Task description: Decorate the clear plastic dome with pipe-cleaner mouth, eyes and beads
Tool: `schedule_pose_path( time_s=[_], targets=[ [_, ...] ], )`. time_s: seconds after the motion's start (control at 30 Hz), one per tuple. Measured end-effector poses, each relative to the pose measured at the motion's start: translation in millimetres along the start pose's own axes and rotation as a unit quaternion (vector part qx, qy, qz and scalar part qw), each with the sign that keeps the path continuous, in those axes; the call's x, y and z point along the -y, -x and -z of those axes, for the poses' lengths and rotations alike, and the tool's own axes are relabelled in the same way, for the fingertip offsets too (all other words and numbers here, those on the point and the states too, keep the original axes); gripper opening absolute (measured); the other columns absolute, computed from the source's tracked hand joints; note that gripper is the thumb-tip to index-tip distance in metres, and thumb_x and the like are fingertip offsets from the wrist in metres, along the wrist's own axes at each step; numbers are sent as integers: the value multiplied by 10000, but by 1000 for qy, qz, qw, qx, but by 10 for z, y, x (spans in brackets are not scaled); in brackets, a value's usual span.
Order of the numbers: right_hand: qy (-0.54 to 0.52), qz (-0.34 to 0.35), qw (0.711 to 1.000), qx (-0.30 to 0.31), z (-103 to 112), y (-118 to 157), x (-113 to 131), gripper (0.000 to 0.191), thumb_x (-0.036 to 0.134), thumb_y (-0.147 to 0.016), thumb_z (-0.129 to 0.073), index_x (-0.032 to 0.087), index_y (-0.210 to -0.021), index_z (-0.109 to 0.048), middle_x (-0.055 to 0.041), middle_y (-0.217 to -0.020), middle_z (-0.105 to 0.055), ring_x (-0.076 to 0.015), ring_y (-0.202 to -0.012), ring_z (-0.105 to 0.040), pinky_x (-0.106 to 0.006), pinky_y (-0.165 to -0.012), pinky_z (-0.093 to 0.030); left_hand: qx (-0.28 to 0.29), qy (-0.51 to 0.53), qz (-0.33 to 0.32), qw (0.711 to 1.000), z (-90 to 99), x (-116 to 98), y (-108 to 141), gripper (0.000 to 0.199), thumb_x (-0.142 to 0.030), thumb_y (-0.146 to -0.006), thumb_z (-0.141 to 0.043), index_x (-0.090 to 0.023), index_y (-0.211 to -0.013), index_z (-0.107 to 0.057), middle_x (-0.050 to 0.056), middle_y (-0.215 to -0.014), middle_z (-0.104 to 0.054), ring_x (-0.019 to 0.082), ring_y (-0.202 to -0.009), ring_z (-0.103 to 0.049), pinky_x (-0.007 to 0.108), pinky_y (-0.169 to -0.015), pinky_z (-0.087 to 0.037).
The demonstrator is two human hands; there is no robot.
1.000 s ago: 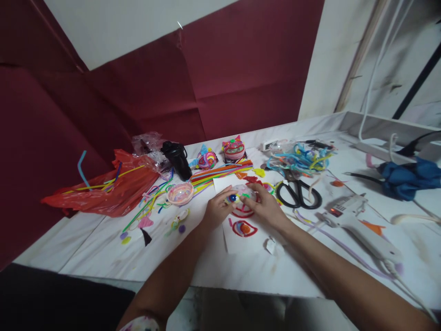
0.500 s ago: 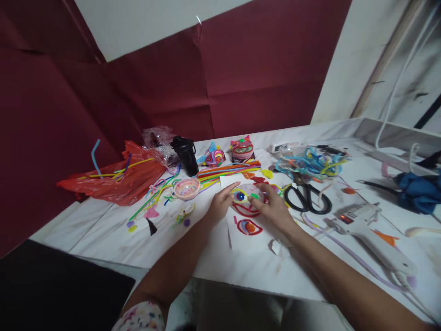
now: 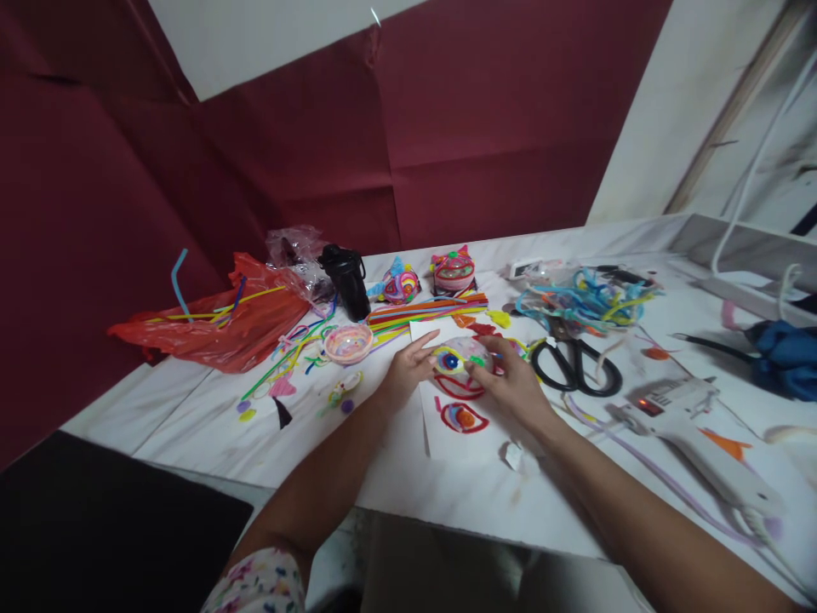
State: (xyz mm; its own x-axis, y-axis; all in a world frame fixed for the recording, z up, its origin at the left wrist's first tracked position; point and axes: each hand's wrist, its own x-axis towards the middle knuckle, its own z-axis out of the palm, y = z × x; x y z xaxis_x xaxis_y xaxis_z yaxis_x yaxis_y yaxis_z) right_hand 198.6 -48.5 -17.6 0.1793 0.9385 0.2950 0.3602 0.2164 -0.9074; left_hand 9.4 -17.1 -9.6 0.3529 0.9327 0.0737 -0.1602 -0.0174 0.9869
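Observation:
Over a white paper sheet (image 3: 440, 443), a rounded pale piece (image 3: 460, 351) with a blue eye, yellow outline and red mouth shape sits between my hands. My left hand (image 3: 409, 371) touches its left edge with the fingertips. From the right, my right hand (image 3: 512, 375) grips the same piece, thumb near a green spot on its front and fingers over its top. Below it on the paper lies a red-outlined eye shape (image 3: 464, 417) with an orange centre. A pink bowl (image 3: 348, 343) stands to the left.
Black-handled scissors (image 3: 578, 368) and a glue gun (image 3: 702, 438) lie at the right. Behind are coloured pipe cleaners (image 3: 427, 312), a black bottle (image 3: 346, 281), two decorated round figures and a tangled blue bundle (image 3: 580, 300). A red plastic bag (image 3: 223, 328) lies at the left.
The view has shifted slightly, moving the tabletop items a little in the picture. Both hands keep nearly the same hold on the decorated piece.

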Motion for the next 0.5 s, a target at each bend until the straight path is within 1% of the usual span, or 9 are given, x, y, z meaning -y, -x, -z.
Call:
schedule_pose_path(
  time_s=[0.03, 0.1, 0.17, 0.23, 0.3, 0.33, 0.4, 0.5],
  targets=[
    [0, -1, 1000, 2, 3, 1, 1, 588, 531, -665, -629, 180, -1135, -579, -125, -1152, -649, -284, -991, -627, -473, -897, -497, 4, 14, 9, 1000, 2, -3, -3, 816, -423, -674, -796, -189, -1391, -484, 161, -1251, -660, 259, -982, -689, 353, -832, -546],
    [0, -2, 1000, 5, 7, 0, -3, 615, 539, -660, -631, 177, -1154, -572, -134, -1185, -634, -301, -1040, -611, -490, -926, -479, 1, 28, 17, 999, 6, -3, -11, 775, -398, -643, -821, -187, -1328, -525, 143, -1159, -705, 235, -911, -702, 345, -807, -546],
    [-2, -3, 1000, 9, 8, -3, -10, 625, 540, -659, -634, 177, -1163, -565, -139, -1207, -623, -310, -1058, -604, -503, -932, -473, -11, 33, 15, 999, 11, 11, -22, 661, -379, -618, -836, -190, -1194, -571, 106, -1048, -733, 201, -825, -700, 320, -754, -544],
    [-5, -1, 1000, 13, 9, -6, -15, 617, 532, -666, -635, 180, -1167, -558, -138, -1209, -621, -306, -1036, -613, -500, -907, -490, -23, 27, 2, 999, 17, 34, -36, 524, -379, -600, -841, -187, -1011, -577, 64, -946, -730, 164, -751, -678, 285, -699, -532],
    [-9, 3, 1000, 15, 12, -4, -13, 597, 514, -677, -635, 181, -1166, -555, -137, -1207, -621, -298, -1020, -620, -488, -883, -507, -34, 13, -11, 999, 20, 53, -49, 466, -399, -579, -845, -179, -857, -542, 46, -909, -708, 144, -725, -654, 254, -653, -513],
    [-10, 6, 1000, 15, 14, -1, -10, 584, 505, -682, -636, 186, -1165, -554, -134, -1208, -621, -293, -1016, -622, -482, -875, -512, -37, 4, -16, 999, 21, 57, -53, 465, -412, -572, -845, -176, -816, -528, 47, -914, -699, 142, -732, -647, 244, -640, -506],
    [-12, 13, 1000, 13, 16, 9, -3, 561, 486, -689, -643, 201, -1163, -555, -125, -1217, -618, -286, -1019, -620, -475, -873, -515, -40, -10, -18, 999, 19, 55, -59, 474, -435, -565, -844, -174, -802, -526, 55, -934, -686, 147, -758, -641, 242, -641, -502],
    [-14, 18, 1000, 8, 13, 25, 2, 565, 475, -688, -654, 208, -1174, -548, -125, -1227, -613, -289, -1035, -614, -481, -877, -514, -37, -17, -16, 999, 13, 36, -56, 489, -453, -563, -843, -176, -831, -543, 47, -909, -680, 142, -754, -633, 251, -661, -503]
  ],
)
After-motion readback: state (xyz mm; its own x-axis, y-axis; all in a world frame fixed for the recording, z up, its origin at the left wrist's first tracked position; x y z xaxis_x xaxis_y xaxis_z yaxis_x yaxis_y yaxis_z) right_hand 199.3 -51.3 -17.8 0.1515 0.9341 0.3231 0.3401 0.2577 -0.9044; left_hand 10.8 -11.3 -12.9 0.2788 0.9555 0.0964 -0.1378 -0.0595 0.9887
